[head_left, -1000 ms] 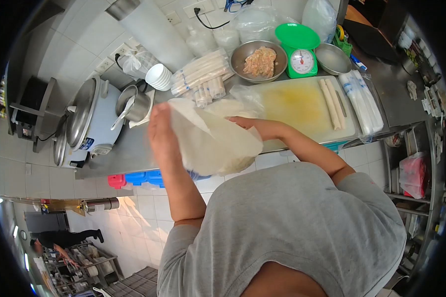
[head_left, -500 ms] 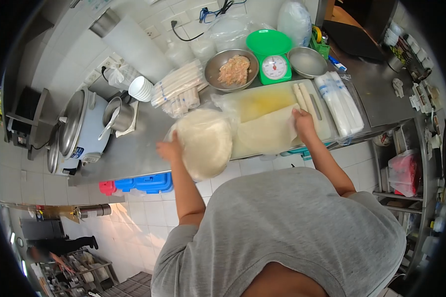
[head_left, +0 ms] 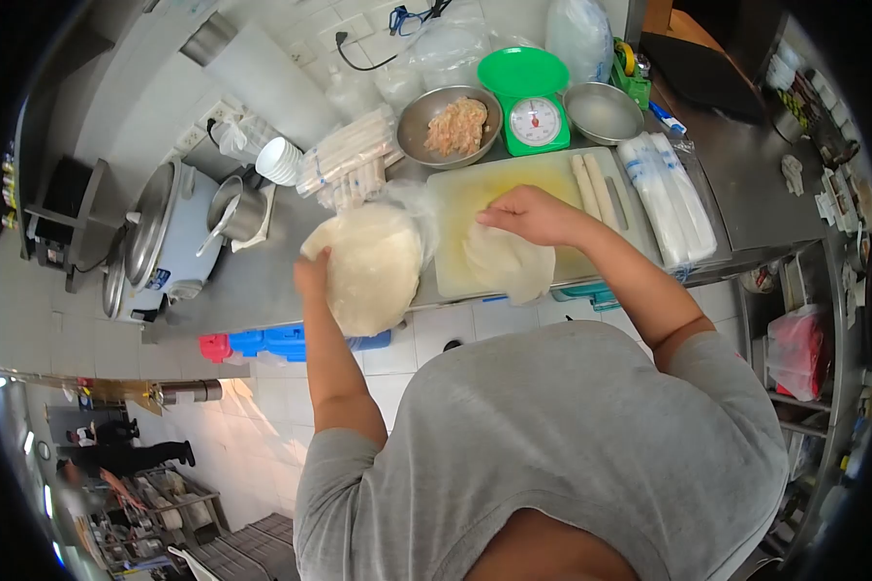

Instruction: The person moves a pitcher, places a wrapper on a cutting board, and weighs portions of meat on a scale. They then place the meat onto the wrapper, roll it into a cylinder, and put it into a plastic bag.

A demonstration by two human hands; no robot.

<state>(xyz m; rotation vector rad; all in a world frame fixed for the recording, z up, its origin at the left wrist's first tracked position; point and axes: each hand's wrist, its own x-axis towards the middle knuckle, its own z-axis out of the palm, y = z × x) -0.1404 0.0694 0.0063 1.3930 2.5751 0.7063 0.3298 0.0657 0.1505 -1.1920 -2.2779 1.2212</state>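
Note:
My left hand (head_left: 312, 274) grips the left edge of a stack of pale round dough wrappers (head_left: 373, 266), which lies partly in clear plastic. My right hand (head_left: 528, 215) pinches the top of a thin wrapper sheet (head_left: 509, 261), which hangs in folds over the white cutting board (head_left: 446, 276). Yellow liquid is smeared on the board behind that hand. Two slim pale rolls (head_left: 591, 189) lie side by side at the board's right. Behind it, a metal bowl (head_left: 413, 131) holds minced filling (head_left: 457, 126).
A green scale (head_left: 535, 121) and a second metal bowl (head_left: 603, 114) stand at the back. Bagged rolls (head_left: 354, 155) lie behind the stack, long plastic packs (head_left: 669, 198) on the right. Cookers (head_left: 179, 228) and a pot (head_left: 242, 215) are at left. Other people (head_left: 131, 455) are far off, lower left.
My right hand has moved left, lifting and gathering the sheet that lay flat on the board. The wrapper stack and my left hand have shifted left.

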